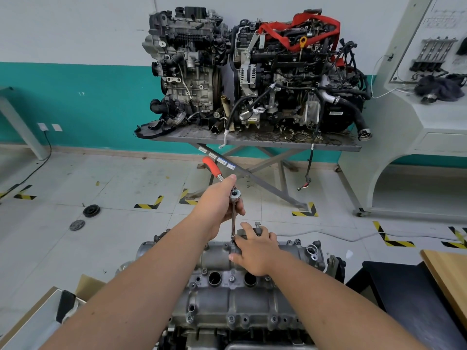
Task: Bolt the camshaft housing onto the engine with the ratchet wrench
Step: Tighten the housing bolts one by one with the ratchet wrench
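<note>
My left hand (pixel 217 205) is wrapped round the ratchet wrench (pixel 227 188) just below its head, fingers curled tight on the shank, so the orange grip sticks out beyond my knuckles toward the floor ahead; holding it this close to the head gives me control while the socket finds its seat, I reckon, rather than leverage. The extension bar (pixel 233 221) runs straight down from the head to a bolt (pixel 233 239) at the far edge of the camshaft housing (pixel 227 294), which sits on top of the engine (pixel 235 332) right in front of me. My right hand (pixel 255 253) lies flat on the housing's far edge, fingers spread and relaxed, its fingertips (pixel 244 226) just beside the foot of the bar, steadying it there. Another bolt (pixel 257 225) stands proud, untightened, just past those fingers.
</note>
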A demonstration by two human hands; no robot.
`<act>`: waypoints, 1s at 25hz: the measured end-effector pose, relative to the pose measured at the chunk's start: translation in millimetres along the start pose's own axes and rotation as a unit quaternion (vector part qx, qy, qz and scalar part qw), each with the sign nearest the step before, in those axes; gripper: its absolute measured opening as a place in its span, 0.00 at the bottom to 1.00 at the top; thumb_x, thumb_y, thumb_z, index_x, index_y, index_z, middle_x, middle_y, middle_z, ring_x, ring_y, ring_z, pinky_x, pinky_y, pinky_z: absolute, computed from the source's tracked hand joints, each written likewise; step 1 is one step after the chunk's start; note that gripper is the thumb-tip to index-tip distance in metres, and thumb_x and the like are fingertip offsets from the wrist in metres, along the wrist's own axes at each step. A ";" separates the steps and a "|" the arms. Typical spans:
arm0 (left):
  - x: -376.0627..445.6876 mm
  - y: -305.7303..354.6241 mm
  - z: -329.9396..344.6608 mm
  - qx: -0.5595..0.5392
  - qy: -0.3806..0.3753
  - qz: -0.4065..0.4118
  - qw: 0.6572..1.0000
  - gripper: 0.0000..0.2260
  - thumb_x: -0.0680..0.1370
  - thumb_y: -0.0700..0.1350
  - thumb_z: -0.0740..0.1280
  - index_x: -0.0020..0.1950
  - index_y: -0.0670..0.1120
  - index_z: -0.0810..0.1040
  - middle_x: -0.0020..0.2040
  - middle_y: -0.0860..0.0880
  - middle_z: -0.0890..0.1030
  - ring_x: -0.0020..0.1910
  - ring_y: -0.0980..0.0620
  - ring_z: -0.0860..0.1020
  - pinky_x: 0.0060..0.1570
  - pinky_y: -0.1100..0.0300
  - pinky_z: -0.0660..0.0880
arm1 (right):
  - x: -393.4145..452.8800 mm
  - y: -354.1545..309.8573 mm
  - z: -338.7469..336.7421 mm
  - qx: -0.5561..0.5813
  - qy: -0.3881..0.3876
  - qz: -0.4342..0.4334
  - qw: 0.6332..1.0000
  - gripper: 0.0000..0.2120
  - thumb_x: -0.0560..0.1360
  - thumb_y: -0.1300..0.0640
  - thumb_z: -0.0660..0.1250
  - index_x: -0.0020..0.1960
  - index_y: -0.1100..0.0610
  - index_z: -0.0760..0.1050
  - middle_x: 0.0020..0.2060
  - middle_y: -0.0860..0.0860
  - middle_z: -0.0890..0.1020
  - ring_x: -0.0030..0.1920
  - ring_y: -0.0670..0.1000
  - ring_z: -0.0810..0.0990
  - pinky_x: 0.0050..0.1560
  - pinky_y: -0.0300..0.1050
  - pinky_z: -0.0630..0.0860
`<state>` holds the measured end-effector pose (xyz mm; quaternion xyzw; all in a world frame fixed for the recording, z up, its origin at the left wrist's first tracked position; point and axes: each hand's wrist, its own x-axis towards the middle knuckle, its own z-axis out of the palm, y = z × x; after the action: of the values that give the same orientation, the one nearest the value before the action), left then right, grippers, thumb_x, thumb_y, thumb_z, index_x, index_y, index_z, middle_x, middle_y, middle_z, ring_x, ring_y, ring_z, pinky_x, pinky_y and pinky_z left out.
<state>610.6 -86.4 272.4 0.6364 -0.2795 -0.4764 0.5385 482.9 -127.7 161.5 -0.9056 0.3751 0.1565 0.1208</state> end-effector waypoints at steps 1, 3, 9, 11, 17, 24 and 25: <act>0.1 -0.5 0.4 0.000 -0.001 0.002 1.000 0.16 0.81 0.58 0.59 0.44 0.47 0.73 0.30 0.46 0.79 0.31 0.48 0.79 0.46 0.50 0.77 | 0.7 0.5 0.2 0.002 -0.001 0.000 1.000 0.29 0.80 0.33 0.51 0.76 0.46 0.59 0.79 0.48 0.45 0.74 0.69 0.51 0.70 0.66 0.52; -0.3 -1.7 1.5 0.000 -0.001 0.004 1.000 0.17 0.80 0.58 0.59 0.43 0.46 0.73 0.30 0.46 0.78 0.31 0.48 0.79 0.46 0.50 0.77 | 1.6 0.8 1.6 0.003 -0.001 -0.002 1.000 0.29 0.80 0.33 0.51 0.76 0.46 0.59 0.79 0.48 0.44 0.74 0.69 0.51 0.70 0.66 0.52; -4.9 -1.9 1.7 0.017 0.007 0.004 1.000 0.17 0.80 0.60 0.58 0.42 0.48 0.73 0.30 0.48 0.78 0.33 0.50 0.78 0.48 0.50 0.74 | -1.1 3.1 4.9 -0.003 0.018 -0.005 1.000 0.29 0.80 0.34 0.51 0.76 0.46 0.58 0.79 0.48 0.44 0.74 0.69 0.51 0.71 0.68 0.51; -6.0 -0.7 0.3 0.040 0.015 0.001 0.999 0.19 0.79 0.61 0.58 0.41 0.48 0.74 0.32 0.49 0.81 0.36 0.51 0.79 0.48 0.50 0.71 | -4.4 -0.2 0.2 0.012 0.039 0.016 0.999 0.31 0.80 0.34 0.53 0.78 0.46 0.55 0.80 0.48 0.44 0.77 0.67 0.45 0.73 0.68 0.45; -8.8 2.1 -6.2 -0.011 0.011 -0.009 1.000 0.20 0.80 0.60 0.58 0.40 0.46 0.75 0.33 0.47 0.81 0.37 0.48 0.81 0.42 0.51 0.73 | -8.7 -18.0 -44.1 0.253 0.121 0.046 0.959 0.20 0.78 0.40 0.62 0.63 0.51 0.76 0.50 0.51 0.80 0.52 0.52 0.78 0.48 0.45 0.73; -15.3 1.8 -2.7 -0.024 0.013 -0.016 1.000 0.22 0.80 0.60 0.57 0.37 0.46 0.76 0.30 0.48 0.80 0.36 0.50 0.80 0.37 0.54 0.76 | 1.9 -28.9 -39.9 0.200 0.057 0.067 0.976 0.11 0.80 0.55 0.59 0.40 0.58 0.70 0.39 0.54 0.76 0.43 0.56 0.75 0.41 0.45 0.69; -15.2 1.9 -2.0 -0.028 0.015 -0.016 0.999 0.21 0.80 0.60 0.58 0.38 0.46 0.76 0.30 0.48 0.79 0.35 0.51 0.80 0.37 0.54 0.76 | 3.1 -29.7 -38.6 0.192 0.067 0.064 0.977 0.10 0.80 0.56 0.58 0.40 0.58 0.69 0.38 0.53 0.76 0.42 0.56 0.75 0.40 0.45 0.68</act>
<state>606.9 -72.9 278.8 0.6328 -0.2478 -0.4832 0.5520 513.7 -122.1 198.9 -0.8478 0.4631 0.0276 0.2569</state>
